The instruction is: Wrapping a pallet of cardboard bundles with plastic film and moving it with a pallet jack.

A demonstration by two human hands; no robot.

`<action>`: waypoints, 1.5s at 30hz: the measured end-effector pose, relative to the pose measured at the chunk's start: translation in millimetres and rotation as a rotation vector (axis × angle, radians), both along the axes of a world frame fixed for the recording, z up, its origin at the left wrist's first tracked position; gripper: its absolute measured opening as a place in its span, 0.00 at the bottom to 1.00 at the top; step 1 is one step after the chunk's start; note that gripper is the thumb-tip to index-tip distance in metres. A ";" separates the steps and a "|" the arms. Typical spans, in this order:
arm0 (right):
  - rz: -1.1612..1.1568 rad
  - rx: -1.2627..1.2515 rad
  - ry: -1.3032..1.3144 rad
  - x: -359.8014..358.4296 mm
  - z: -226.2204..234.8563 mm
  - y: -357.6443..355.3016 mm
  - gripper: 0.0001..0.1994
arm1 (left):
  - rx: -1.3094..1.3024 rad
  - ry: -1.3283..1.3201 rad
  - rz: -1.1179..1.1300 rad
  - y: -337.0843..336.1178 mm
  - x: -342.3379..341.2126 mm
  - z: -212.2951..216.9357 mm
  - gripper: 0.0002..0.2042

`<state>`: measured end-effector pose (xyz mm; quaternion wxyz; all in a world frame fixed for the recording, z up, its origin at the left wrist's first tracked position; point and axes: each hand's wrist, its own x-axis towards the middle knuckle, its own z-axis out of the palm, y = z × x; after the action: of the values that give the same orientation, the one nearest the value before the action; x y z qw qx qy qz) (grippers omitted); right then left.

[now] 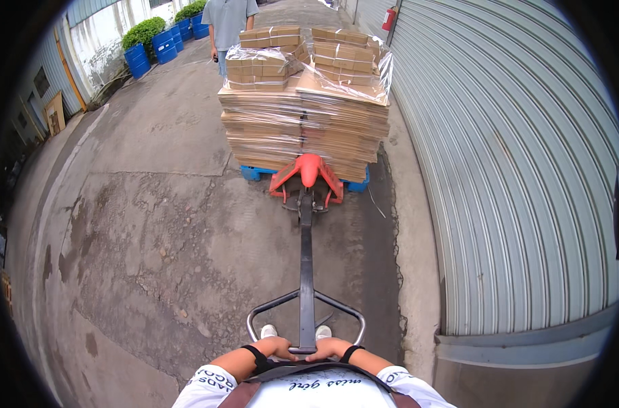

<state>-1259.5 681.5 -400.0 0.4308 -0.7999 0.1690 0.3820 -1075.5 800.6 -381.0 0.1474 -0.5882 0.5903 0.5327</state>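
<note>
While both hands (304, 349) grip the pallet jack handle (306, 319), stacked cardboard (303, 122) (plastic-wrapped) ahead, person (228, 20) beyond

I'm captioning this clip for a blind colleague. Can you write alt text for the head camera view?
Seen from above, a person's left hand and right hand grip the loop handle of a red pallet jack loaded with stacked flat cardboard. It stands on cracked concrete beside a corrugated metal wall; another person stands beyond the load.
</note>
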 end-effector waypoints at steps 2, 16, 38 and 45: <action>-0.053 0.125 -0.011 40.0 105.2 -52.4 0.35 | 0.189 0.112 0.079 -45.7 45.8 93.4 0.30; -0.150 -0.358 -0.161 34.0 136.6 -30.9 0.25 | -0.058 0.002 0.053 -35.7 45.1 103.5 0.31; -0.143 -0.337 -0.143 13.7 90.4 -4.4 0.31 | -0.053 -0.068 0.062 -11.6 21.3 51.2 0.27; 0.046 0.164 -0.004 54.7 114.5 -59.1 0.38 | 0.224 0.197 0.193 -43.5 56.0 85.4 0.26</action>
<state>-1204.8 622.5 -285.4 0.4861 -0.7665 0.1179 0.4029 -1019.5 757.2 -295.5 0.1016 -0.5668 0.4798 0.6620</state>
